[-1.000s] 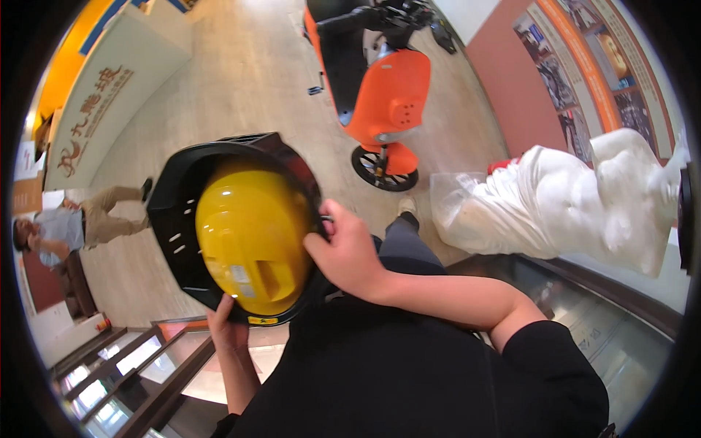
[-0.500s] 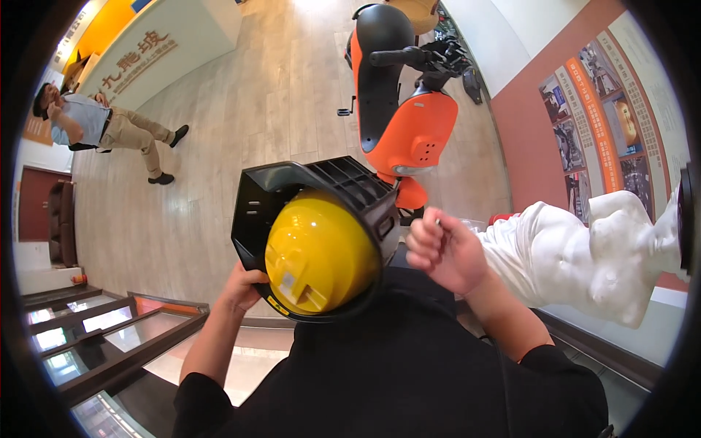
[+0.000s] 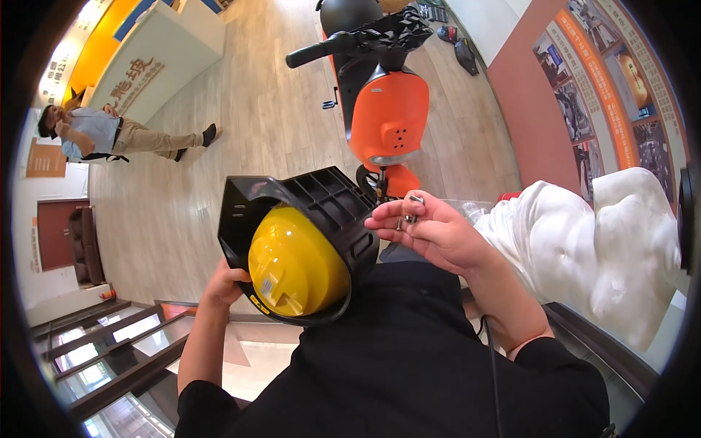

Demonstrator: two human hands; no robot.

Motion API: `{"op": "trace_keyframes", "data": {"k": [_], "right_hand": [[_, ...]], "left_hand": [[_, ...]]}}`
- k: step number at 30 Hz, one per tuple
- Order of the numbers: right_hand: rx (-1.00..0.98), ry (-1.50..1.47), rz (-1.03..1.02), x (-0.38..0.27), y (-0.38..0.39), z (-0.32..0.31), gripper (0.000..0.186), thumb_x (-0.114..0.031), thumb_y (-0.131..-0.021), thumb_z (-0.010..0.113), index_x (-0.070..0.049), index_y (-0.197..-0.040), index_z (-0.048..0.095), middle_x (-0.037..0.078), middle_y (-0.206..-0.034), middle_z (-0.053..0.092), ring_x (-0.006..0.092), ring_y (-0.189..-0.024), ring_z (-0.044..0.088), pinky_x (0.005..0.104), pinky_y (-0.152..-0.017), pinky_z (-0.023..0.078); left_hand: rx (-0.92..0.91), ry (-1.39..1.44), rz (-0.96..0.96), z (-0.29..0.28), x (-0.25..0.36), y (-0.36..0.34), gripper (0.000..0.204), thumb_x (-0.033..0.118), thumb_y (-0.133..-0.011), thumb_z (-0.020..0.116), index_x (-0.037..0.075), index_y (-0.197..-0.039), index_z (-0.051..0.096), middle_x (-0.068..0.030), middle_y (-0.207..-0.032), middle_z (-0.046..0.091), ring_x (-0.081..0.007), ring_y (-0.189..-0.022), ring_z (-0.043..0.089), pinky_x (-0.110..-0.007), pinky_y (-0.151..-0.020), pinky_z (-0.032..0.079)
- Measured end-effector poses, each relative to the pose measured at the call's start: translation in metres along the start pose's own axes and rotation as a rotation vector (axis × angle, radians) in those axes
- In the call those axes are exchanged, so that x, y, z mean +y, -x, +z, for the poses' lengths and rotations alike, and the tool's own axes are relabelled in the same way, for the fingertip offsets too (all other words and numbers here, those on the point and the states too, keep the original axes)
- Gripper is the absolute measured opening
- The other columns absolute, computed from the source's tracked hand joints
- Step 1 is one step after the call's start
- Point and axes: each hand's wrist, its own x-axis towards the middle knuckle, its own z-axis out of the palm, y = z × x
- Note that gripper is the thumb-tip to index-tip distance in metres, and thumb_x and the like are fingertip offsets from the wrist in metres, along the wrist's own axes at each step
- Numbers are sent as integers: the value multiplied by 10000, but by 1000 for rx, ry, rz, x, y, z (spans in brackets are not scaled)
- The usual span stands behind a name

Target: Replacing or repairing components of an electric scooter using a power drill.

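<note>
A black plastic basket with ribbed, slotted walls is held tilted in front of my body. A yellow hard hat sits inside it, its shell facing me. My left hand grips the basket's near left rim, the thumb over the edge and the other fingers mostly hidden. To the right of the basket, my right hand is turned up with its fingers half curled. Several small metal screws lie in its fingers, one by the thumb and fingertips. It is close to the basket wall; whether it touches I cannot tell.
Ahead stands an orange and black scooter with its front toward me. A white plaster torso stands close on my right, beside a wall panel. A person stands far left near a white counter.
My right hand has turned up and loosened from a fist, so the screws now show. The view has shifted, and the basket with the hard hat sits slightly further left and lower.
</note>
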Motion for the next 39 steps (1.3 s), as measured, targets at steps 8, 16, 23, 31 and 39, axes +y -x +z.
{"op": "trace_keyframes", "data": {"k": [8,16,23,31,39], "right_hand": [[-56,76,66,-36,11,-16,236,119,-931,408,-113,-892,392,196,-1264,548,326,-1239,578,425,-1054,469],[147,341,21,-56,17,-4,262,35,-955,567,-105,-856,370,212,-1140,596,300,-1025,703,331,-847,593],[190,308,94,-52,19,-37,327,9,-918,660,-103,-836,365,154,-932,655,211,-789,716,249,-624,572],[264,322,-34,-36,11,-44,146,-3,-946,590,-52,-896,461,160,-1070,652,224,-919,692,346,-814,578],[163,364,-20,-31,22,-54,215,92,-961,433,43,-1160,500,177,-1199,601,239,-1081,626,368,-986,516]], "left_hand": [[-18,-129,86,36,22,9,623,-140,-582,618,-31,-1195,615,-135,-1139,691,-284,-1048,690,-403,-961,539],[3,-38,105,38,-19,3,668,-160,-548,618,-22,-1202,611,-123,-1137,687,-297,-1059,684,-418,-982,529],[42,-136,108,30,-10,-13,739,-186,-483,577,-22,-1202,618,-110,-1125,686,-292,-1056,681,-424,-958,533],[42,-193,96,37,5,-26,729,-149,-509,652,-34,-1227,602,-114,-1160,676,-265,-1061,666,-414,-977,519],[-164,-126,80,43,-6,-40,671,-144,-616,707,-19,-1265,591,-90,-1178,683,-223,-1095,643,-367,-970,516]]}}
